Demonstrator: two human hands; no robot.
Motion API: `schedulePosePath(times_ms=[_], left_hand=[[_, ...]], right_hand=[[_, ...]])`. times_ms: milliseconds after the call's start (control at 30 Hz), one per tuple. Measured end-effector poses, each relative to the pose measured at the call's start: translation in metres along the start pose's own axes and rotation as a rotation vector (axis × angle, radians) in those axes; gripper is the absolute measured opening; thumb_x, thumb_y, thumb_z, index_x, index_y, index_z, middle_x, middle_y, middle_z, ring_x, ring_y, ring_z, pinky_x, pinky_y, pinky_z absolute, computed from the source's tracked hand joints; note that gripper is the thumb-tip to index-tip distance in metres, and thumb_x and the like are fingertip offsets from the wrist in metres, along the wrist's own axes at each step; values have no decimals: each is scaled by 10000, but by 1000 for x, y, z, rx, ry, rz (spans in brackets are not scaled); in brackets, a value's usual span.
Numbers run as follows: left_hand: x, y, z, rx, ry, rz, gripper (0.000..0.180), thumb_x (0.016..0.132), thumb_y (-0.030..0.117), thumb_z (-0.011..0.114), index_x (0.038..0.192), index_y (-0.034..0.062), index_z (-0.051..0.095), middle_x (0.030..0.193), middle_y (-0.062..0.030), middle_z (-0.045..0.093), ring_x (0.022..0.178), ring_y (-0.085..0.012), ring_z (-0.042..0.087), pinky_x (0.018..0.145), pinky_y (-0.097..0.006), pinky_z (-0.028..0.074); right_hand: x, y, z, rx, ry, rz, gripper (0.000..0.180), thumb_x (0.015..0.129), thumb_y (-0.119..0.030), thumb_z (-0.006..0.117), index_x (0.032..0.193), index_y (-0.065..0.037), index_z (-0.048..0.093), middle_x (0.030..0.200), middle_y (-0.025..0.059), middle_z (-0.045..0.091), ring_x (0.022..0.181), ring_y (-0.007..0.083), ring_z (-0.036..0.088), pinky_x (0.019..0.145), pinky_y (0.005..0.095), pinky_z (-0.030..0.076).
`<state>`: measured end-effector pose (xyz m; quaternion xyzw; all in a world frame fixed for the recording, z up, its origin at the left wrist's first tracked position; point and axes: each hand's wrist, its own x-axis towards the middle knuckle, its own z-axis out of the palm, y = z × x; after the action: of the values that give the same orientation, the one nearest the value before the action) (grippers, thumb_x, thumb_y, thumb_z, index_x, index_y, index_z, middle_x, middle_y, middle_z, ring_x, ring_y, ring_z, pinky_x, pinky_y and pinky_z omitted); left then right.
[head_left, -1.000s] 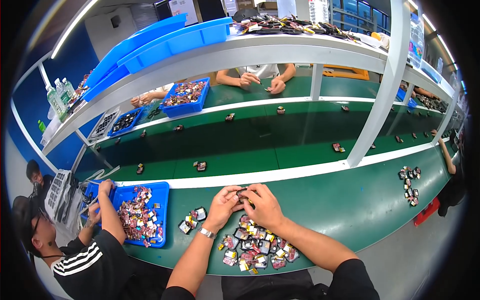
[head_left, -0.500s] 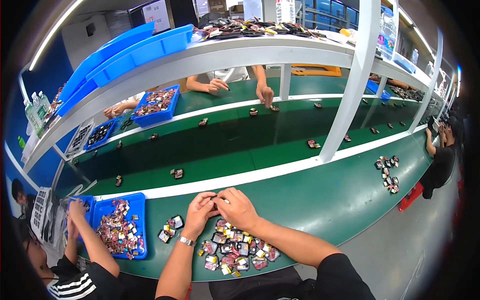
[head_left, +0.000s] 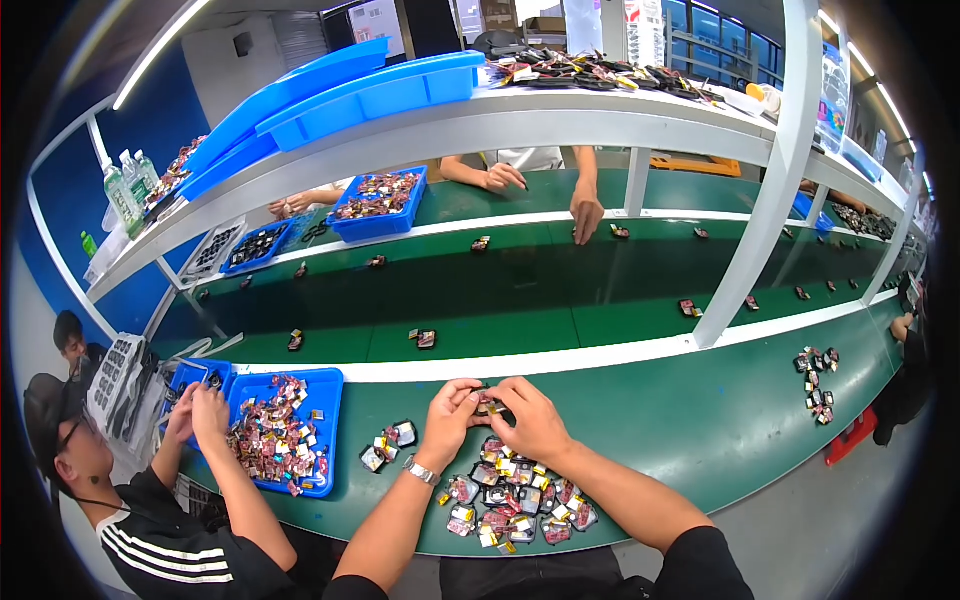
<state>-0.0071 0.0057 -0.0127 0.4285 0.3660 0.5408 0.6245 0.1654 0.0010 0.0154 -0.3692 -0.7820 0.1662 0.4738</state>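
Both of my hands are raised over the near green bench and meet at one small black electronic module with red and yellow bits. My left hand, with a metal watch on its wrist, grips it from the left. Fingers of my right hand pinch it from the other side. Part of the module is hidden by my fingers. Just below my hands lies a heap of similar modules, black-rimmed with pale faces and reddish wiring. A few more modules rest left of my left wrist.
To my left, a co-worker's hands work beside a blue tray of small wired parts. Beyond the white rail, modules are spaced along a dark green belt. A white post rises at right. Another person's hand reaches over the belt.
The view has swung left, so things sit farther right. My fingers have shifted on the module, and more of it shows. The person across has moved a hand along the belt.
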Motion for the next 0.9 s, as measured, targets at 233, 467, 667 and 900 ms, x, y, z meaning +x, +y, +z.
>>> schedulePosePath(times_ms=[233,467,667,900], left_hand=[[-2,2,3,84,-87,1,211,980,34,484,1187,-4,496,1063,-94,626,926,-146,636,782,-286,575],[-3,5,4,80,-123,-25,235,974,18,488,1207,-9,496,1106,-89,617,985,-145,625,824,-291,570],[-3,5,3,83,-141,-17,243,975,36,497,1214,-9,498,1149,-95,613,1016,-153,621,847,-308,565],[-2,3,2,78,-128,-18,240,970,27,499,1206,-19,502,1144,-106,614,1003,-173,633,842,-321,576]], right_hand=[[-1,2,3,-102,38,-35,170,790,-81,705,941,-49,636,938,93,595,787,272,638,674,358,539],[-2,0,1,-168,2,-53,161,789,-74,675,934,-51,611,972,84,565,873,261,619,664,371,551],[-1,1,2,-146,78,-99,151,789,-57,665,929,-46,607,983,89,574,901,271,615,720,377,540],[0,0,0,48,31,50,152,785,-46,680,921,-36,613,944,91,604,866,279,630,729,374,534]])
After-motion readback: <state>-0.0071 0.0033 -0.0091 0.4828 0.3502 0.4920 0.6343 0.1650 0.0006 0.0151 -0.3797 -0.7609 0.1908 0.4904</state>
